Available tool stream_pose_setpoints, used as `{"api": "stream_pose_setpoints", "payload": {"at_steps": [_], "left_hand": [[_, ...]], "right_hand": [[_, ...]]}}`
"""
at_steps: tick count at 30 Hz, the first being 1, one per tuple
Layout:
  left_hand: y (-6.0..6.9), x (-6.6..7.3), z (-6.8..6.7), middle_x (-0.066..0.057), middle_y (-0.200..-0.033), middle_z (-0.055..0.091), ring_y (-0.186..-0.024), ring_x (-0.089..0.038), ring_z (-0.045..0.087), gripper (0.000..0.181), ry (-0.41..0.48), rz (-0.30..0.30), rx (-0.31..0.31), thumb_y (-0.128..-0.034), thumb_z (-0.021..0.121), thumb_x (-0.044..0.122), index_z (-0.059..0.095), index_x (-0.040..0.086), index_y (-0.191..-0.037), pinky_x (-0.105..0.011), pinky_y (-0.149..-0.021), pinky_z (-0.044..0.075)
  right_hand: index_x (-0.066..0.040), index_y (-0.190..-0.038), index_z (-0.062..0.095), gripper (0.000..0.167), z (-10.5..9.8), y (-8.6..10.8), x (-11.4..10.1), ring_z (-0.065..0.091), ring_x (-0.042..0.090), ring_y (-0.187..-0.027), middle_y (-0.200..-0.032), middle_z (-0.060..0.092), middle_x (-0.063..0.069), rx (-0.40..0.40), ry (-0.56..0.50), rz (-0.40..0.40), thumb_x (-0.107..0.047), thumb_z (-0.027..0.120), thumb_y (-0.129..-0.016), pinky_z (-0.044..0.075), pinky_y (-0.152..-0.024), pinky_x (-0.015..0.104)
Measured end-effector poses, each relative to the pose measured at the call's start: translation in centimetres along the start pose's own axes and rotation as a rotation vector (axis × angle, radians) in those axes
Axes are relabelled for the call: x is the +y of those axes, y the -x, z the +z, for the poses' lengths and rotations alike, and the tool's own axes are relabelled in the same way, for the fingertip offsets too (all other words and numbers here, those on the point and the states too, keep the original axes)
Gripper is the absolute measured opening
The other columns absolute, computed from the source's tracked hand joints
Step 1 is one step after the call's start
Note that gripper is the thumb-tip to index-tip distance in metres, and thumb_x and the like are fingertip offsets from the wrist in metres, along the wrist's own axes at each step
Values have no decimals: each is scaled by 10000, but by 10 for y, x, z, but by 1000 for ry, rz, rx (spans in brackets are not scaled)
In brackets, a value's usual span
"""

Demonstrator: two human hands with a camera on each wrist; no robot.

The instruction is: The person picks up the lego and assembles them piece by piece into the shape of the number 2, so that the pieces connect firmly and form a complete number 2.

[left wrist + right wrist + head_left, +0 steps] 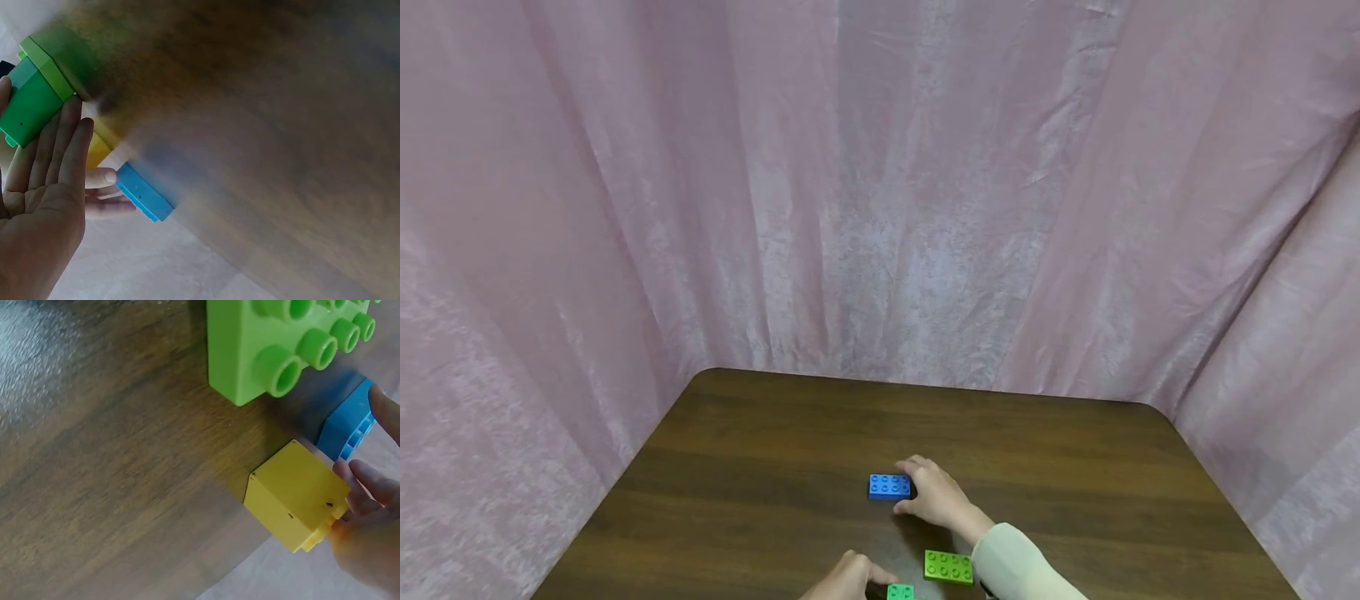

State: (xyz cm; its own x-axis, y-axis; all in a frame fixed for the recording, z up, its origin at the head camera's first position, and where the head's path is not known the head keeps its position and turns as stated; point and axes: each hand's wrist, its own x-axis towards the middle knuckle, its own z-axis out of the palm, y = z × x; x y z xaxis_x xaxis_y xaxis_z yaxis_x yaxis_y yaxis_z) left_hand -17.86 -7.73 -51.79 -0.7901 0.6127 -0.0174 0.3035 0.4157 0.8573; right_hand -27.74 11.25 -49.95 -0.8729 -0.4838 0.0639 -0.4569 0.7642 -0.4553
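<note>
At the bottom of the head view my left hand (848, 578) has its fingers by a green brick (900, 592). In the left wrist view that hand (47, 194) holds the green brick (31, 103) between thumb and long, nearly straight fingers. Farther forward, my right hand (936, 498) reaches round the right end of a blue brick (887, 487), thumb in front and fingers behind, spread a little wider than the brick. A yellow brick (297, 494) stands below the right hand (375, 506) in the right wrist view; in the head view it is hidden.
A lime green brick (948, 567) with several studs lies beside the right sleeve (1018, 562). All this is on a dark wooden table (737, 467) with rounded far corners. Pink velvety curtains (880, 208) hang behind and at the sides.
</note>
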Motion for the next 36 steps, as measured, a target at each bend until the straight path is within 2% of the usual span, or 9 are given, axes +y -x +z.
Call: {"api": "stream_pose_setpoints", "payload": {"at_steps": [5,7,10,13,15,19,24,30,36], "left_hand": [[1,0,-1,-205,-999,724,-821,28,637,328,-10,-4,-18,-799,786,124,714,-62,-1060,-133,-756,514],[1,1,-1,-198,-991,728,-824,28,647,327,-8,-11,-19,-801,785,128,716,-59,-1060,-129,-763,511],[0,1,-1,-216,-857,730,-677,74,579,334,14,-19,-27,-805,779,124,708,-69,-1069,-116,-741,506],[0,0,0,-225,-697,694,-521,88,437,344,37,-20,-34,-806,777,121,702,-75,-1078,-98,-705,495],[-1,0,-1,-232,-634,662,-479,92,383,352,46,-14,-39,-807,776,122,697,-83,-1083,-90,-691,491],[-1,-1,-1,-220,-717,700,-531,113,413,363,19,-5,-46,-809,778,144,698,-68,-1093,-89,-702,487],[0,0,0,-175,-961,742,-710,96,528,331,25,5,2,-767,804,135,735,-22,-1051,-114,-709,486],[0,2,1,-136,-985,750,-747,84,529,295,46,-7,8,-758,803,130,759,31,-1032,-126,-719,483],[1,2,-1,-138,-994,748,-760,67,533,309,82,-55,-14,-765,806,126,750,16,-1048,-136,-747,490]], "right_hand": [[-29,-1250,625,581,2,-2,2,619,294,-1109,-1197,648,108,-11,31,17,-260,832,-758,521,-907,461],[-33,-1239,634,563,3,-3,3,622,301,-1114,-1202,653,117,-15,39,23,-258,830,-762,520,-911,466],[-37,-1220,648,528,5,-3,4,619,322,-1132,-1215,657,139,-15,47,26,-246,826,-768,517,-918,478],[-34,-1189,664,484,7,-3,4,623,327,-1123,-1198,669,145,-2,50,22,-223,822,-773,520,-907,479],[-35,-1165,676,446,8,-3,4,631,318,-1104,-1173,681,134,11,50,20,-207,816,-778,525,-894,471],[-40,-1120,695,380,8,-3,5,642,305,-1072,-1126,698,116,35,43,17,-191,804,-789,527,-881,465],[-49,-1097,704,354,9,-3,4,643,302,-1072,-1119,703,107,53,21,23,-208,799,-796,522,-888,469],[-63,-1110,704,352,10,-4,6,635,307,-1105,-1157,696,115,57,-24,39,-235,784,-813,515,-910,481],[-56,-1112,692,351,8,-4,5,643,306,-1072,-1151,691,122,87,-95,17,-238,777,-824,522,-897,475]]}}
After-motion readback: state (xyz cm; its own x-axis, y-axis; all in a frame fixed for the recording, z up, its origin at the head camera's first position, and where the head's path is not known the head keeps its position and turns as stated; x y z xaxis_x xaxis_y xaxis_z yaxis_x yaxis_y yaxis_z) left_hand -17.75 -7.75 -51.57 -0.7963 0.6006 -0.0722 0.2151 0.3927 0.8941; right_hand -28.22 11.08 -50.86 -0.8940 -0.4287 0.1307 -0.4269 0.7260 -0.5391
